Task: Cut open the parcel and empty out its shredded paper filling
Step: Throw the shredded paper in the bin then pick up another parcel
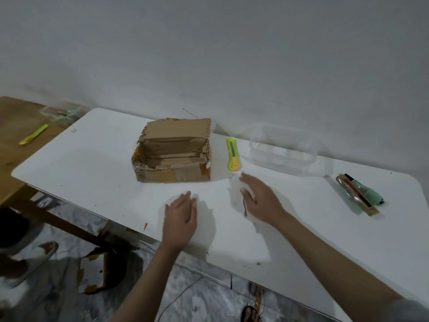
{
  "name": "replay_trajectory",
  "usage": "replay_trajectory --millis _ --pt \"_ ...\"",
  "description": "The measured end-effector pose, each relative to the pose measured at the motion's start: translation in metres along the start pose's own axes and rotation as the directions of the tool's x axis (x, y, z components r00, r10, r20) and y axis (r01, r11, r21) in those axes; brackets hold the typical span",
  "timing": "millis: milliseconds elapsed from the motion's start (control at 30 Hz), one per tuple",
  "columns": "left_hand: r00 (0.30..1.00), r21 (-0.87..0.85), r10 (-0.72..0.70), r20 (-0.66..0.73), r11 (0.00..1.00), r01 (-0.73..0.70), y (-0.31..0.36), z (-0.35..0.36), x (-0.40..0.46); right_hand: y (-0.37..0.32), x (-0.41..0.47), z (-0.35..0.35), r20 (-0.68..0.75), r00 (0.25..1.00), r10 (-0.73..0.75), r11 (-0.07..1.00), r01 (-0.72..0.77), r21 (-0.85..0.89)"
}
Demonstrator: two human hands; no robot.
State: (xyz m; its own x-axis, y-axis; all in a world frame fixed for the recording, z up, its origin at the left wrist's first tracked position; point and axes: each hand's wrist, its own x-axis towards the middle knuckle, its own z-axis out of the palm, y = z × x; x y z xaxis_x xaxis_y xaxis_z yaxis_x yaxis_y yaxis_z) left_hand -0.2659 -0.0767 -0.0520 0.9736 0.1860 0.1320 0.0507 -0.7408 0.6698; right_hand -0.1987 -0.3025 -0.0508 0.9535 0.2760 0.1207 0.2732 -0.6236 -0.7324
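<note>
Fingers (190,201) of our left hand (180,217) lie straight and close together, palm down, holding nothing, over the white table (92,149) just nearer us than the parcel (173,152). Our right hand (260,201) is also flat and loose with its fingers spread a little, gripping nothing that we can make out; it is blurred, and a pale smear beneath it could be paper or shadow, we cannot tell which. That hand sits nearer us than the parcel and off to its right.

Beyond both hands stands the parcel itself, a brown cardboard box with its top cut away in ragged edges, its far flap standing upright. We see bare cardboard inside and no filling in the part that shows. Just right of the parcel, apart from it, lies a yellow-green utility knife (233,154), lengthwise towards us. Further right of that is a clear plastic tub (283,154), and well to the right of the parcel, near the table's end, a green-handled tool (359,194) lies bundled with what looks like a brush.

Far left of the parcel, on a wooden table (14,126), rests a second yellow knife (33,134), and behind it another clear container (62,113). Below the table's near edge, left of the parcel, a torn cardboard piece (92,273) lies on the floor.
</note>
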Motion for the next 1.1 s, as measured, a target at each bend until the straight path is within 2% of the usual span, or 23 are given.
replay_trajectory --millis 100,200,333,500,567,633,700,733,800,933,1000,1100 --pt "0.998 0.195 -0.005 0.070 0.981 -0.009 -0.026 -0.010 0.010 0.007 0.034 -0.005 0.081 0.991 0.108 0.980 -0.092 -0.177" --pt "0.994 0.262 0.018 0.110 0.964 -0.047 -0.037 -0.009 0.009 0.010 0.039 0.001 0.147 0.980 0.134 0.954 -0.088 -0.285" --pt "0.998 0.265 0.034 0.058 0.963 -0.049 -0.040 -0.006 0.010 0.003 0.009 0.014 0.188 0.980 0.065 0.985 -0.033 -0.167" --pt "0.994 0.324 0.047 0.094 0.943 -0.075 -0.040 -0.001 0.006 -0.014 -0.044 0.031 0.231 0.972 -0.043 0.993 0.066 -0.093" --pt "0.994 0.338 0.054 0.099 0.937 -0.084 -0.039 -0.001 0.003 -0.021 -0.062 0.034 0.234 0.971 -0.059 0.998 0.058 0.011" --pt "0.993 0.305 0.044 0.110 0.949 -0.075 -0.038 -0.002 0.002 -0.026 -0.075 0.029 0.129 0.991 0.028 0.983 -0.051 0.175" --pt "0.992 0.215 0.028 0.119 0.975 -0.053 -0.038 -0.007 0.005 -0.024 -0.082 0.018 -0.061 0.984 0.167 0.957 -0.146 0.252" --pt "0.991 0.154 0.027 0.130 0.987 -0.047 -0.037 -0.011 0.008 -0.021 -0.087 0.012 -0.123 0.967 0.221 0.955 -0.189 0.230" --pt "0.984 0.066 0.055 0.169 0.996 -0.067 -0.041 -0.022 0.014 -0.013 -0.099 0.005 -0.145 0.945 0.292 0.954 -0.278 0.108" --pt "0.955 0.090 0.182 0.234 0.974 -0.207 -0.062 -0.036 0.021 -0.023 -0.126 0.015 -0.105 0.939 0.327 0.918 -0.342 -0.199" --pt "0.953 0.090 0.217 0.210 0.967 -0.240 -0.067 -0.036 0.019 -0.035 -0.125 0.032 -0.121 0.936 0.330 0.899 -0.351 -0.264" --pt "0.955 0.122 0.243 0.168 0.957 -0.265 -0.067 -0.032 0.013 -0.054 -0.098 0.060 -0.096 0.924 0.371 0.883 -0.383 -0.272"
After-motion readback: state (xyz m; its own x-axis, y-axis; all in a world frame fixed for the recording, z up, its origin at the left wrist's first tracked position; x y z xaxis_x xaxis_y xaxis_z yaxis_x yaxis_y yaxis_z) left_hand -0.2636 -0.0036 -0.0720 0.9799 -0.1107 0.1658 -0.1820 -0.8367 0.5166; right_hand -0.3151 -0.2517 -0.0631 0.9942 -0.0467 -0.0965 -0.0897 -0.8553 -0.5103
